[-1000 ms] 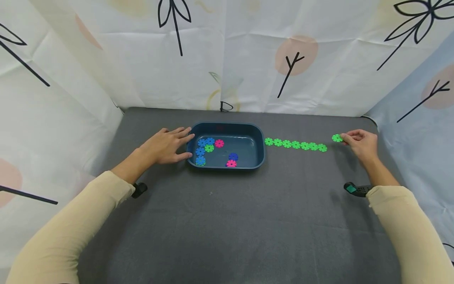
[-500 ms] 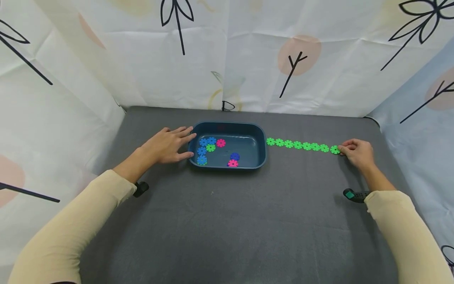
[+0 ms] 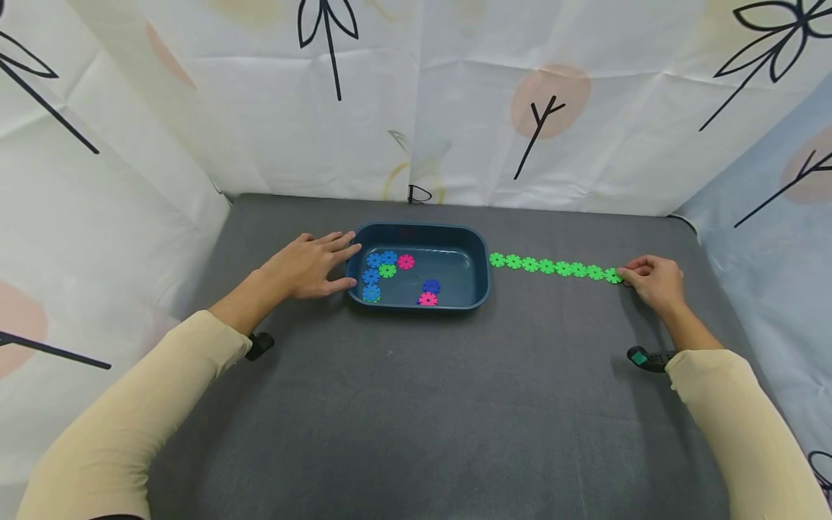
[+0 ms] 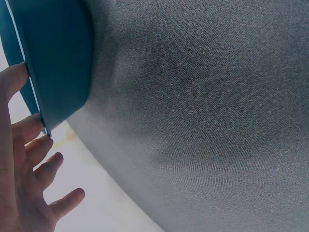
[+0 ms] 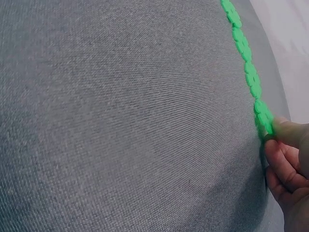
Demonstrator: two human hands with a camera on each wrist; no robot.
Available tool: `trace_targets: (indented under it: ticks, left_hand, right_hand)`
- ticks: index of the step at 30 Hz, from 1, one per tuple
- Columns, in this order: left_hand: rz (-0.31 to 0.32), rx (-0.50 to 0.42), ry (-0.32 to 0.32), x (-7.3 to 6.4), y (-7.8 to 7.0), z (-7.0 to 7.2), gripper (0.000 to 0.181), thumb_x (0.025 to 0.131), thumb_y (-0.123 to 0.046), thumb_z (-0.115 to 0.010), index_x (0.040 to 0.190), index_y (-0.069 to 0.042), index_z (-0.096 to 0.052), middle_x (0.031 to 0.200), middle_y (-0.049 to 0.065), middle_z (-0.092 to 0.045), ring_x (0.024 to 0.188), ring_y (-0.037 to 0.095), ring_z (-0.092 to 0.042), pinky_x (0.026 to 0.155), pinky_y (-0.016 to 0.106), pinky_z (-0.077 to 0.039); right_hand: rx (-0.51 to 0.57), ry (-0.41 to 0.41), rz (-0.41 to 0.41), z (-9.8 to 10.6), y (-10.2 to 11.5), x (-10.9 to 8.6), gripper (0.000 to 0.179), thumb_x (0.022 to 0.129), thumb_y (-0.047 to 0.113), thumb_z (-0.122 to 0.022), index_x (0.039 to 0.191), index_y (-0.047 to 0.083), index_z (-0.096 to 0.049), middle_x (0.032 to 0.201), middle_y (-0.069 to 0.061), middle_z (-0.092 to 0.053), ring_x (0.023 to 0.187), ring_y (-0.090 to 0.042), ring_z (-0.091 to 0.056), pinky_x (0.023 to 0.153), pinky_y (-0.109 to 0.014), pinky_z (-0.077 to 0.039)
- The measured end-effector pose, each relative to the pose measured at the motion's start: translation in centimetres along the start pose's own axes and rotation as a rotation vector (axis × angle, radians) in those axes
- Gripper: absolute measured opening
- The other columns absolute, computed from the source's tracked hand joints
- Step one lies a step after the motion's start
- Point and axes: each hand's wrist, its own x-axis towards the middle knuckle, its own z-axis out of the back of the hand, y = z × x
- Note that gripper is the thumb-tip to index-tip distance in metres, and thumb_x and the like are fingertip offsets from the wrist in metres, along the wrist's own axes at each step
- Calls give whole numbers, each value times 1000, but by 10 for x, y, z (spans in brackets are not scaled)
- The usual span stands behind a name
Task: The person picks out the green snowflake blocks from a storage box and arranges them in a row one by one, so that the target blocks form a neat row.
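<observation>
My right hand [image 3: 656, 283] pinches a green notched plastic disc [image 3: 612, 276] at the right end of a row of like green discs [image 3: 547, 266]. In the right wrist view thumb and forefinger grip this end disc [image 5: 263, 117], which lies close against its neighbour; whether they interlock I cannot tell. The row runs left to a dark blue tray [image 3: 455, 307]. My left hand [image 3: 305, 271] rests on the tray's left rim with its fingers spread. In the left wrist view the thumb and fingertips touch the tray wall [image 4: 58, 58].
Inside the tray lie several light blue discs [image 3: 370, 276], a green disc [image 3: 387, 271], pink discs [image 3: 406, 261] and a dark blue disc [image 3: 432, 287]. A grey cloth [image 3: 403, 404] covers the table. Patterned white curtains [image 3: 455, 108] stand behind and at both sides.
My right hand has brought the green disc left and toward me to the end of the row, then lowered it slightly. The left hand has stayed at the tray.
</observation>
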Motion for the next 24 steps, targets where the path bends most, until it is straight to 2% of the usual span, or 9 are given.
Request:
trace_targets:
  ticks: [3, 5, 9, 13, 18, 24]
  left_hand:
    - [-2, 0, -3, 0, 0, -1, 75, 98, -55, -54, 154, -7, -39, 160, 18, -30, 145, 36, -33, 104, 61, -37]
    - [-3, -2, 0, 0, 0, 0, 75, 98, -55, -54, 154, -7, -38, 160, 18, -29, 145, 37, -32, 104, 62, -37]
    - [-4, 3, 2, 0, 0, 0, 75, 98, -55, -53, 154, -8, -38, 160, 18, -29, 145, 36, -32, 105, 61, -37]
    - [-8, 13, 6, 1, 1, 1, 74, 98, -54, -53, 154, -8, -37, 160, 18, -29, 145, 36, -32, 105, 61, -37]
    - [-3, 13, 14, 0, 1, 2, 75, 98, -55, -52, 155, -8, -37, 161, 17, -28, 145, 36, -32, 105, 62, -37]
    - [-4, 14, 11, 1, 1, 1, 74, 99, -54, -52, 154, -8, -37, 160, 18, -29, 145, 36, -32, 105, 61, -36]
  right_hand:
    - [7, -4, -7, 0, 0, 0, 31, 98, 20, -65, 101, -10, -66, 77, -18, -72, 54, 16, -42, 86, -51, -38]
    - [6, 3, -12, 1, 0, 1, 32, 99, 21, -63, 102, -11, -66, 76, -16, -72, 54, 17, -43, 85, -49, -39]
    - [-12, 33, -4, 5, 3, 3, 35, 100, 23, -61, 106, -11, -66, 77, -16, -73, 55, 16, -46, 80, -42, -40]
    - [-20, 82, -14, 10, 12, 8, 42, 100, 30, -61, 112, -10, -66, 89, -21, -73, 58, 8, -56, 70, -32, -43]
    - [25, 179, -1, 16, 37, 18, 54, 99, 39, -59, 122, -9, -62, 110, -29, -69, 68, -4, -66, 64, -24, -46]
    - [150, 251, 87, 16, 87, 26, 49, 102, 35, -57, 126, -8, -61, 116, -28, -66, 75, 2, -65, 66, -17, -52]
